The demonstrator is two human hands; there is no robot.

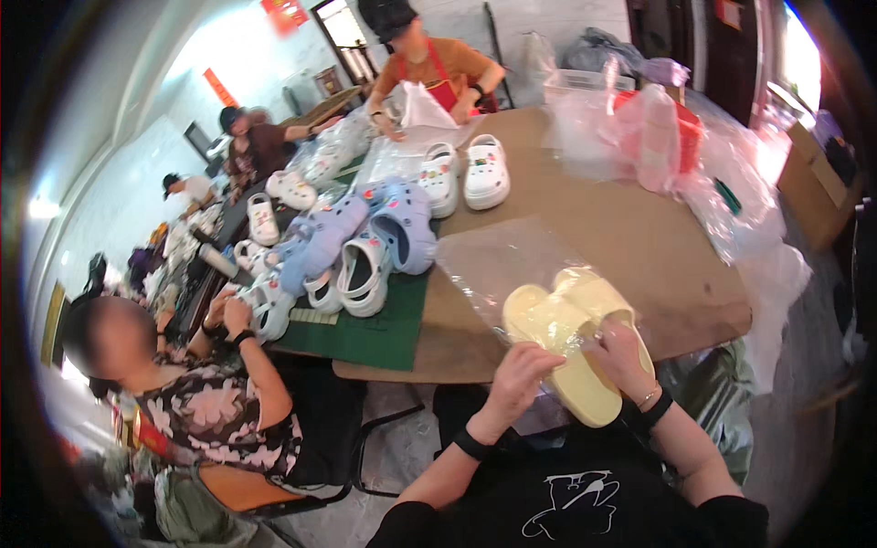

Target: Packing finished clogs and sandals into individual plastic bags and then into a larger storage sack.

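Note:
A pair of pale yellow slide sandals (587,388) lies at the near edge of the brown table, toes pointing away from me. Around their front part is a clear plastic bag (498,256), its far end spread flat on the tabletop. Left of the sandals, my left hand (519,376) is closed, its fingertips pinching what looks like the bag's edge. My right hand (621,354) grips the right sandal at its foot opening, with some fingers hidden under the strap.
White clogs (486,173) and blue clogs (406,228) stand left of the bag, partly on a green mat (384,338). Clear plastic bags and a red basket (690,137) crowd the far right. Co-workers sit at the left (210,402) and stand across the table (434,68).

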